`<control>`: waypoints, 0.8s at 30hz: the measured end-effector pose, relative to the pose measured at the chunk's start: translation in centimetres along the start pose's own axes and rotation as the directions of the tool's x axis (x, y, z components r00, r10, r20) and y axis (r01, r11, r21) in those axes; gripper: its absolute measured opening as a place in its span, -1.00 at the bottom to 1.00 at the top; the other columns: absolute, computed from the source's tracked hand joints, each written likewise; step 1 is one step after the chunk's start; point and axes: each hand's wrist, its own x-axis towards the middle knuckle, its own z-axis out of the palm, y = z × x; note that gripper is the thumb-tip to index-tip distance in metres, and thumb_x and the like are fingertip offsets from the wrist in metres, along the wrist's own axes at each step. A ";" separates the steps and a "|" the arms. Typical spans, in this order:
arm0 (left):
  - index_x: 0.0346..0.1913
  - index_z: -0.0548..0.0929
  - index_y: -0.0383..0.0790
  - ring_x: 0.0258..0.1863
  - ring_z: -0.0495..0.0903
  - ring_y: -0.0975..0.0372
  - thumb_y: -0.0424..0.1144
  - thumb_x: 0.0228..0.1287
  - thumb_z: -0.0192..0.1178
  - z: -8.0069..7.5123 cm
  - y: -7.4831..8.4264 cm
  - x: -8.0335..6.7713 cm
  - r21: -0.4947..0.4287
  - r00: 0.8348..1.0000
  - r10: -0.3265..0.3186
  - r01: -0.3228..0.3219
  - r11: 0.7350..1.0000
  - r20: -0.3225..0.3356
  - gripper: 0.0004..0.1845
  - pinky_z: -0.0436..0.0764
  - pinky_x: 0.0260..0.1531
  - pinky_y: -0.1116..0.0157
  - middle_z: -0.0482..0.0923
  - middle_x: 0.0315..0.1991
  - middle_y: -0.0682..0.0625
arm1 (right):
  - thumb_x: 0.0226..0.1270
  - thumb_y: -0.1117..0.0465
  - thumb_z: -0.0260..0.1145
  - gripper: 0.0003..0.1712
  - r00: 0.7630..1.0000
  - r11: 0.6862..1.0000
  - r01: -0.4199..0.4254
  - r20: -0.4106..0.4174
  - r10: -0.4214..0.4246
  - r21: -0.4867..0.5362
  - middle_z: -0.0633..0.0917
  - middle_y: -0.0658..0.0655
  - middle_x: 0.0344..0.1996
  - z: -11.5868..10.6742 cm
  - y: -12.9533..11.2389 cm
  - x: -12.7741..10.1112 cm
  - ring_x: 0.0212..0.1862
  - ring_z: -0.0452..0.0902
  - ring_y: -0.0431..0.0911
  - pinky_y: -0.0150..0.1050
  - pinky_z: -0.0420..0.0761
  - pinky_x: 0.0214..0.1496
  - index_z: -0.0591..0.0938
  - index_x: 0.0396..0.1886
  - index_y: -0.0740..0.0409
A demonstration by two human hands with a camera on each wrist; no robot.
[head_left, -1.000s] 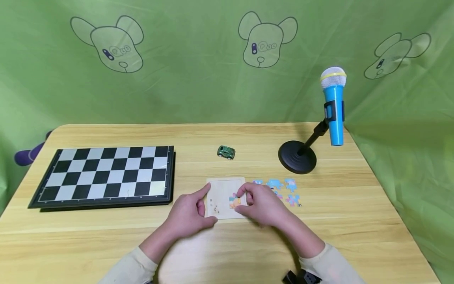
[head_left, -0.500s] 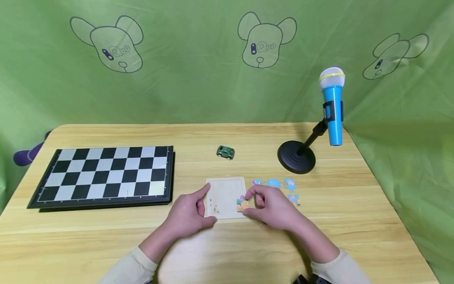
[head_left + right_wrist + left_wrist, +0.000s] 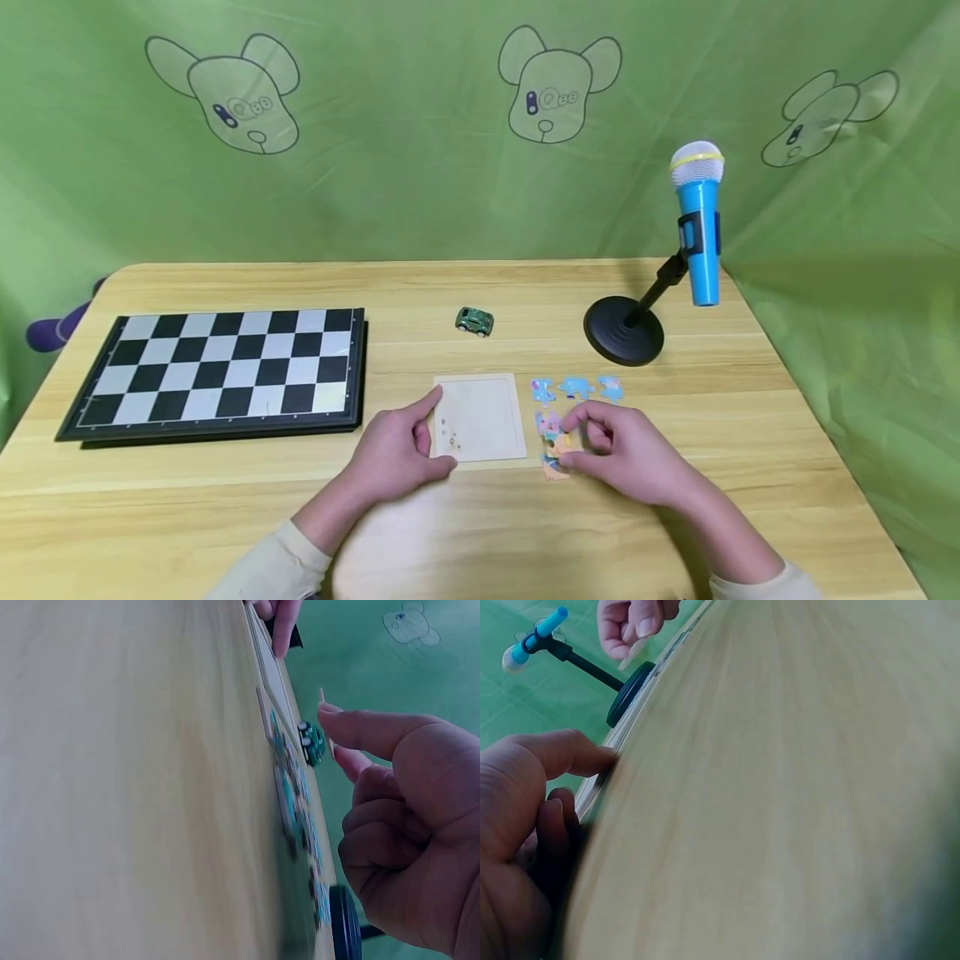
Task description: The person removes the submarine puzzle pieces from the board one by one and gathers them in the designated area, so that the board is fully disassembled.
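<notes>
A pale wooden puzzle tray point(image 3: 483, 412) lies flat near the table's front. My left hand point(image 3: 427, 437) holds its left edge between index finger and thumb; the left wrist view shows a straight fingertip point(image 3: 592, 754) against that edge. My right hand point(image 3: 573, 437) is to the right of the tray and pinches a colourful puzzle piece point(image 3: 557, 454) just above the table. That piece shows edge-on at my fingertip point(image 3: 322, 701) in the right wrist view. Several loose blue and pink pieces point(image 3: 576, 387) lie just beyond the right hand.
A folding chessboard point(image 3: 217, 371) fills the table's left side. A small green toy car point(image 3: 475, 321) sits behind the tray. A blue toy microphone point(image 3: 697, 225) leans on a black round-based stand point(image 3: 624, 331) at the back right. Green cloth hangs behind.
My right hand has lifted a puzzle piece out of the tray and carried it right and nearer, off the tray. The left hand has stayed on the tray's edge.
</notes>
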 end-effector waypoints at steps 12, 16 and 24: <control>0.45 0.34 -0.37 -0.68 0.39 0.36 -0.14 -0.11 0.58 -0.1 0.1 -0.1 -0.002 1.000 -0.001 0.001 1.000 0.001 0.01 0.50 -0.48 0.32 0.43 -0.66 0.22 | 0.16 0.15 0.56 -0.69 0.999 0.999 -0.024 -0.045 0.023 -0.031 0.26 -0.11 -0.65 -1.8 2.3 -3.1 -0.56 0.21 -0.27 -0.34 0.48 -0.20 0.63 -0.15 -0.04; 0.45 0.34 -0.36 -0.67 0.40 0.35 -0.14 -0.10 0.58 0.0 0.0 -0.1 -0.005 1.000 -0.005 0.005 1.000 0.004 0.01 0.50 -0.48 0.31 0.43 -0.66 0.21 | 0.17 0.17 0.56 -0.70 0.998 0.998 -0.027 -0.062 0.023 -0.050 0.26 -0.12 -0.65 -2.3 3.2 -3.9 -0.57 0.20 -0.26 -0.40 0.49 -0.14 0.63 -0.15 -0.03; 0.45 0.35 -0.36 -0.67 0.39 0.36 -0.14 -0.11 0.58 0.0 0.1 -0.1 0.000 1.000 -0.007 0.007 1.000 0.001 0.01 0.50 -0.48 0.32 0.42 -0.65 0.22 | 0.18 0.15 0.55 -0.71 0.996 0.998 -0.040 -0.078 0.036 -0.041 0.23 -0.13 -0.64 -2.9 4.5 -5.0 -0.59 0.17 -0.27 -0.35 0.40 -0.28 0.63 -0.16 -0.01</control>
